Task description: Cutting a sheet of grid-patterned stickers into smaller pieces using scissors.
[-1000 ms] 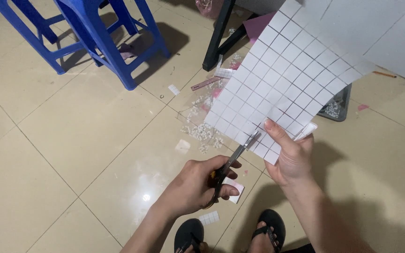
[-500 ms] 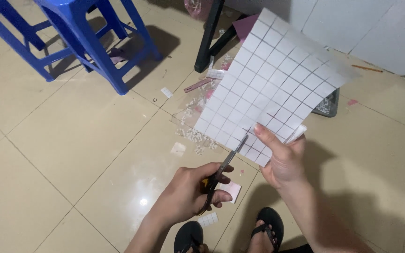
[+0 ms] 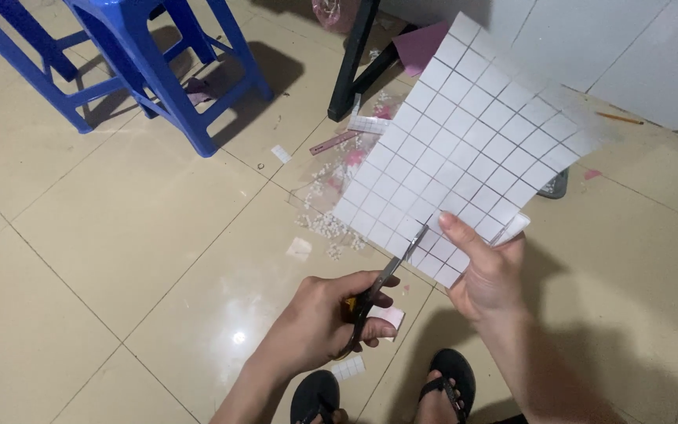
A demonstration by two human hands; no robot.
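Count of items in view:

- Hands: two, the left hand (image 3: 319, 326) and the right hand (image 3: 486, 271).
- Scissors (image 3: 382, 289): one pair.
- White gridded sheet (image 3: 472, 141): one.
- Blue plastic stools: two, far left; one (image 3: 174, 67) nearer, one (image 3: 17, 55) at the left edge.
- Black sandals: two, near edge, one (image 3: 314, 396) left, one (image 3: 450, 381) right.
- Small white cut squares (image 3: 327, 224): too many to count.

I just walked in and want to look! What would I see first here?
First, the big white sheet with a square grid, held up in the middle by the right hand. Just below it, the left hand works scissors into the sheet's bottom edge. Small white cut pieces lie scattered on the tiled floor, near a blue plastic stool at top left.
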